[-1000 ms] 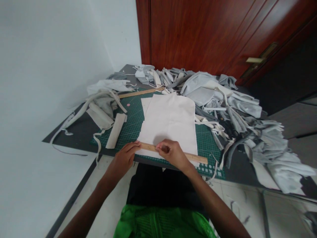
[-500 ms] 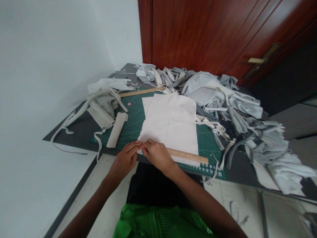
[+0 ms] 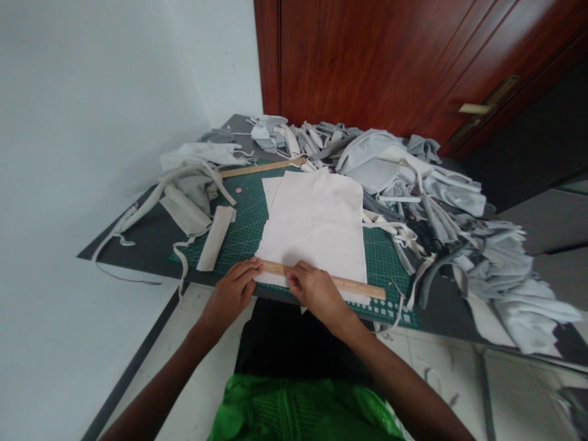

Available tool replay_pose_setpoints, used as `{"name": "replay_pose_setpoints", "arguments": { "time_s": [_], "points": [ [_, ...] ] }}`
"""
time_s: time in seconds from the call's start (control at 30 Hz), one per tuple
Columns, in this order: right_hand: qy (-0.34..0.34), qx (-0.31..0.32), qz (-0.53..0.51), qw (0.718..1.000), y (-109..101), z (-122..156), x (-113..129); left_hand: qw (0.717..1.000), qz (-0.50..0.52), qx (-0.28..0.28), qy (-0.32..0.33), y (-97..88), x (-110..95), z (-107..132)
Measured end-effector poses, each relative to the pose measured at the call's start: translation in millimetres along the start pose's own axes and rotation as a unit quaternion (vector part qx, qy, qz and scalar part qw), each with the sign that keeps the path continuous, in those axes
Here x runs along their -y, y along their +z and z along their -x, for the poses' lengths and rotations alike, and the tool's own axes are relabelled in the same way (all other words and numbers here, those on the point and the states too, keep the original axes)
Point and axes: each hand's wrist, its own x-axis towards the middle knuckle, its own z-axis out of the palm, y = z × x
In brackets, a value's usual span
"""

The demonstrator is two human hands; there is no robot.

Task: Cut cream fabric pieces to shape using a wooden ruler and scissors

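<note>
A white piece of fabric [image 3: 316, 214] lies flat on the green cutting mat [image 3: 248, 214], with a wooden ruler [image 3: 358, 286] across its near edge. My left hand [image 3: 235, 285] is closed at the ruler's left end, thumb and fingers pressed together on it and the fabric corner. Against the ruler's near side, left of its middle, my right hand [image 3: 316, 294] has its fingers curled in a pinch. Whatever it pinches is hidden by the fingers. A small pale tip shows just below that hand; its kind is unclear.
A second wooden ruler [image 3: 261, 168] lies at the mat's far edge. Grey and white fabric scraps [image 3: 381, 165] are heaped along the back and right. Beside my left hand lies a folded beige strip [image 3: 215, 239]. Behind the table stands a brown door [image 3: 367, 67].
My right hand has moved right along the ruler, away from my left hand, uncovering the ruler's left part. The left hand, ruler and fabric stay nearly in place.
</note>
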Motion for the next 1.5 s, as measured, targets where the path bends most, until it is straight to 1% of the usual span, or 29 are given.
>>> {"name": "replay_pose_setpoints", "arguments": {
  "time_s": [0.13,0.23,0.33,0.4,0.5,0.57,0.7,0.8,1.03,1.2,1.37,1.43,1.5],
  "points": [
    [0.012,-0.037,-0.031,0.999,-4,26,-28,1.000,0.002,0.002,0.001,-0.3,0,0],
    [-0.006,-0.062,-0.079,0.995,-7,37,-45,1.000,0.002,-0.001,0.005,-1.2,1,-1],
    [-0.042,-0.088,-0.186,0.978,-12,37,-57,1.000,-0.001,-0.003,0.006,-0.7,1,-1],
    [-0.042,-0.125,-0.242,0.961,-16,33,-62,1.000,-0.002,-0.006,0.007,1.0,2,0],
    [-0.019,-0.178,-0.270,0.946,-17,28,-69,1.000,0.003,-0.022,0.005,4.7,2,3],
    [-0.009,-0.191,-0.282,0.940,-12,25,-74,0.999,0.007,-0.035,0.002,6.8,1,5],
    [-0.004,-0.187,-0.299,0.936,1,23,-80,0.999,0.011,-0.052,-0.006,8.1,-1,5],
    [-0.009,-0.174,-0.300,0.938,5,23,-81,0.998,0.012,-0.055,-0.007,7.5,-3,4],
    [-0.016,-0.170,-0.295,0.940,3,24,-82,0.999,0.012,-0.051,-0.013,6.5,-5,5],
    [-0.016,-0.180,-0.291,0.940,1,26,-83,0.998,0.014,-0.044,-0.041,6.8,-7,5],
    [-0.014,-0.161,-0.281,0.946,0,27,-82,0.998,0.017,-0.046,-0.048,5.2,-6,4],
    [-0.014,-0.158,-0.282,0.946,1,27,-81,0.998,0.003,-0.041,-0.051,5.2,-10,4],
    [-0.013,-0.159,-0.287,0.945,2,27,-81,0.998,-0.019,-0.025,-0.057,8.0,-23,2]
  ]
}}
